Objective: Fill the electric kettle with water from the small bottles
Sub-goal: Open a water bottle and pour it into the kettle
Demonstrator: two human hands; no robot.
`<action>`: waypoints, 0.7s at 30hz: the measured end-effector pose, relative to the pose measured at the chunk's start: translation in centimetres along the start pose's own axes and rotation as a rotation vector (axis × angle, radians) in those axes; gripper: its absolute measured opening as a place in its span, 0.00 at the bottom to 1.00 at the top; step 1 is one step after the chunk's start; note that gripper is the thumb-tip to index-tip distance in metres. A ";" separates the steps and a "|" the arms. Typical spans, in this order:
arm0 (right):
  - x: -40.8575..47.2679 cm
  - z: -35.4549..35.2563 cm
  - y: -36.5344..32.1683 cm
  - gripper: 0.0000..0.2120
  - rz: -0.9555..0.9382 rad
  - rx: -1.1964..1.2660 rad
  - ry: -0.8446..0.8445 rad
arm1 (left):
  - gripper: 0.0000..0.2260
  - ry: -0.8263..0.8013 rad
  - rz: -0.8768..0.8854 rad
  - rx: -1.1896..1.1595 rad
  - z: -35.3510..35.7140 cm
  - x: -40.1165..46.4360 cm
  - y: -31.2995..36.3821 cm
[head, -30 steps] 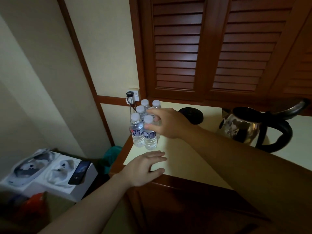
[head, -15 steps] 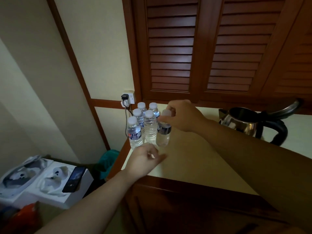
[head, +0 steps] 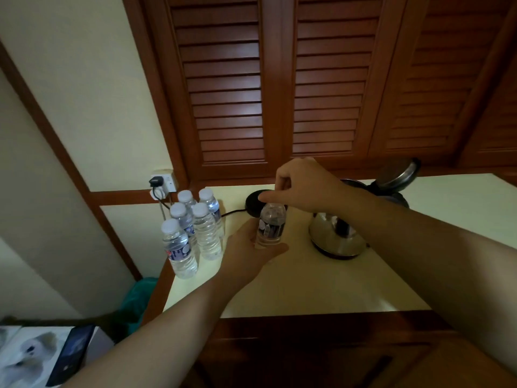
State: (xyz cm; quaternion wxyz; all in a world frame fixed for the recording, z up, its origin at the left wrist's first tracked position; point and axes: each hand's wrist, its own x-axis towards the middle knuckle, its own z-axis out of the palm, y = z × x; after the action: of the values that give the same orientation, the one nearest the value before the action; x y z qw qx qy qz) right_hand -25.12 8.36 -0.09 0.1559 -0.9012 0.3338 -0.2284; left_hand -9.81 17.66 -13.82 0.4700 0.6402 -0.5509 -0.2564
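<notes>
One small water bottle [head: 272, 226] stands upright in front of me, lifted clear of the group. My left hand [head: 249, 254] wraps its lower body from the left. My right hand [head: 300, 187] pinches the cap at its top, so the cap is hidden. Several more capped bottles [head: 193, 233] stand together at the counter's left edge. The steel electric kettle [head: 340, 236], lid [head: 398, 174] swung up, sits just right of the held bottle, partly hidden by my right forearm.
The kettle's round black base [head: 256, 204] lies behind the held bottle, its cord running to a wall socket [head: 163, 182]. Cream countertop [head: 321, 278] over a dark wood cabinet. Louvred wooden doors rise behind. A white box with a phone [head: 71, 357] sits low left.
My right hand carried one bottle out of the group toward the kettle. My left hand rose from the counter edge and took hold of the bottle's body. The right hand now sits on the cap.
</notes>
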 end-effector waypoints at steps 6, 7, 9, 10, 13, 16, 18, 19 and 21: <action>-0.6 -1.9 1.0 0.13 0.021 0.069 -0.209 | 0.15 -0.076 -0.012 -0.008 1.7 0.1 0.1; -0.7 -2.1 1.1 0.11 0.007 0.079 -0.231 | 0.14 -0.081 -0.009 -0.002 1.8 0.2 0.1; -0.8 -2.4 1.4 0.10 -0.030 0.064 -0.274 | 0.15 -0.092 -0.013 0.008 2.1 0.3 -0.1; -0.9 -2.6 1.6 0.11 -0.045 0.040 -0.298 | 0.15 -0.103 -0.017 0.009 2.2 0.4 -0.2; -1.0 -3.1 1.9 0.11 -0.084 0.024 -0.358 | 0.15 -0.123 -0.020 0.019 2.2 0.7 -0.7; -1.0 -3.0 2.4 0.16 -0.018 0.037 -0.337 | 0.14 -0.117 0.001 0.041 2.1 0.8 -1.1; -1.0 -2.5 2.4 0.20 0.072 0.001 -0.274 | 0.15 -0.129 0.010 0.060 1.9 0.9 -1.1; -0.9 -2.3 2.3 0.21 0.078 -0.053 -0.257 | 0.15 -0.135 0.014 0.072 1.9 0.8 -1.0; -0.9 -1.9 2.2 0.20 0.067 -0.107 -0.272 | 0.16 -0.141 0.028 0.093 1.8 0.7 -0.8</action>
State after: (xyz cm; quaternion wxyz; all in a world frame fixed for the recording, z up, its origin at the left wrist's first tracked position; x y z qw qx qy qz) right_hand -27.83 7.17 0.27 0.1589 -0.9191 0.3513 -0.0810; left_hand -10.79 16.38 -15.15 0.4033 0.6340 -0.6029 -0.2683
